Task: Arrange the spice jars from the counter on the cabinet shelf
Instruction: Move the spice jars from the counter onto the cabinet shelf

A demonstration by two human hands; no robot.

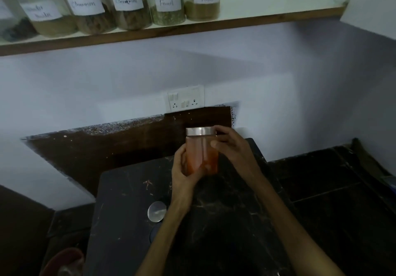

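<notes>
Home kitchen: labelled spice jars (128, 3) on shelf (235, 22), dark stone counter (128, 190), wall socket (186, 100).

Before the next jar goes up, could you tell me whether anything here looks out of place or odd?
Nothing is spilled or broken. Both hands hold the orange spice jar upright. One oddity: two shelf jars both appear labelled cinnamon. A round metal lid shows on the counter beside the left wrist.
</notes>
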